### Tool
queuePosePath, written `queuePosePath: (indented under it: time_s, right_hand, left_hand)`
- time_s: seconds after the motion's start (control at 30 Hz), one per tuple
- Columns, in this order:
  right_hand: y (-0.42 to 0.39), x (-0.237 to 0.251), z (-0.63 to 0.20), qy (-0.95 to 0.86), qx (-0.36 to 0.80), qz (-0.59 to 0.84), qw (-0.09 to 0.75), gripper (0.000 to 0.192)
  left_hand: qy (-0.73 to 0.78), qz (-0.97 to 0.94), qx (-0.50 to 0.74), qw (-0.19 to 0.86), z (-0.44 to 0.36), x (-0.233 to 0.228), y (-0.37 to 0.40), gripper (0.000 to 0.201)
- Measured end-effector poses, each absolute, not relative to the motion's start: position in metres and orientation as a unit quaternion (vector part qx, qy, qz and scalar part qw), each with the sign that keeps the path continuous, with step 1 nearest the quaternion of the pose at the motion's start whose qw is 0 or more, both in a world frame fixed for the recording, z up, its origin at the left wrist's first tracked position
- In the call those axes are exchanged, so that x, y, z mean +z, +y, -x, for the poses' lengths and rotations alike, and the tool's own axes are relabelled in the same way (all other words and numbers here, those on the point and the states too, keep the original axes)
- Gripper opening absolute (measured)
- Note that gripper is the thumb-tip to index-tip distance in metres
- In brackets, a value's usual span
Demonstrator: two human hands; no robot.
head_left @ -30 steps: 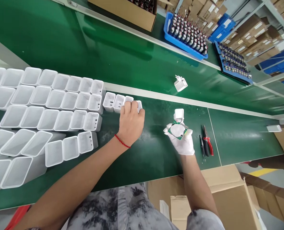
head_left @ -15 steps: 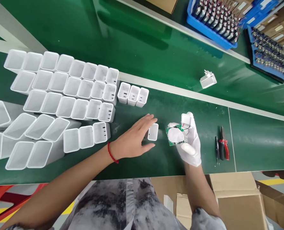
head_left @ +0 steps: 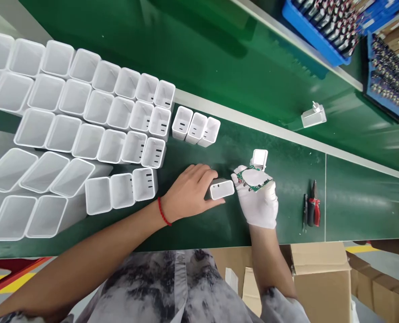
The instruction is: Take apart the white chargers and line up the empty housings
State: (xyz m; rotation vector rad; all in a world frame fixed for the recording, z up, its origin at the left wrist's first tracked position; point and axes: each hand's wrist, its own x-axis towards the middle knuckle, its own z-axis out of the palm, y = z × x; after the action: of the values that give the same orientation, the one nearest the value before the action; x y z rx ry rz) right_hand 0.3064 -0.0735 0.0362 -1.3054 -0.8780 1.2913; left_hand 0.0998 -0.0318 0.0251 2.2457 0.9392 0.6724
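My left hand (head_left: 193, 188), bare with a red cord at the wrist, grips a small white plastic housing (head_left: 221, 189) whose open end tilts to the right. In a white glove, my right hand (head_left: 258, 204) holds a green circuit board (head_left: 255, 177) with a white round patch on its face. A small white plastic piece (head_left: 260, 158) shows just behind the board, at the gloved hand. The board and the housing are close together but apart. The fingers under the board are partly hidden.
Rows of open white housings (head_left: 89, 141) fill the left of the green bench. Three small housings (head_left: 196, 127) stand by the back rail. Pliers (head_left: 314, 208) and tweezers (head_left: 304, 211) lie right. A white plug adapter (head_left: 313, 115) and blue trays (head_left: 315, 33) sit further back.
My left hand has taken up the housing and tipped its open end rightward. My right hand has drawn nearer to it, turning the board flatter. The camera view has shifted.
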Motion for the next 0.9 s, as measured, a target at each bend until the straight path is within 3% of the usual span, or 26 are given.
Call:
queuePosePath:
  time_s: [0.1, 0.3, 0.47, 0.53, 0.63, 0.8, 0.9]
  right_hand:
    - [-0.07, 0.038, -0.301, -0.337, 0.547, 0.542, 0.542, 0.045]
    - [-0.067, 0.045, -0.293, -0.278, 0.572, 0.543, 0.548, 0.049]
    - [-0.076, 0.043, -0.296, -0.336, 0.551, 0.548, 0.533, 0.051]
    - [-0.082, 0.045, -0.297, -0.384, 0.52, 0.569, 0.508, 0.069]
    - [-0.089, 0.05, -0.295, -0.428, 0.486, 0.573, 0.503, 0.098]
    - [-0.092, 0.05, -0.287, -0.498, 0.465, 0.555, 0.477, 0.097]
    - [-0.09, 0.047, -0.286, -0.507, 0.467, 0.553, 0.467, 0.1]
  left_hand:
    - [0.387, -0.842, 0.237, 0.292, -0.101, 0.025, -0.036, 0.057]
    - [0.312, -0.817, 0.236, 0.424, -0.094, 0.032, -0.033, 0.082]
    - [0.254, -0.835, 0.233, 0.428, -0.095, 0.028, -0.029, 0.069]
    - [0.273, -0.823, 0.231, 0.441, -0.097, 0.023, -0.029, 0.067]
    - [0.322, -0.797, 0.231, 0.455, -0.101, 0.017, -0.028, 0.079]
    - [0.322, -0.791, 0.269, 0.445, -0.105, 0.012, -0.029, 0.058]
    - [0.319, -0.792, 0.278, 0.44, -0.106, 0.011, -0.029, 0.056]
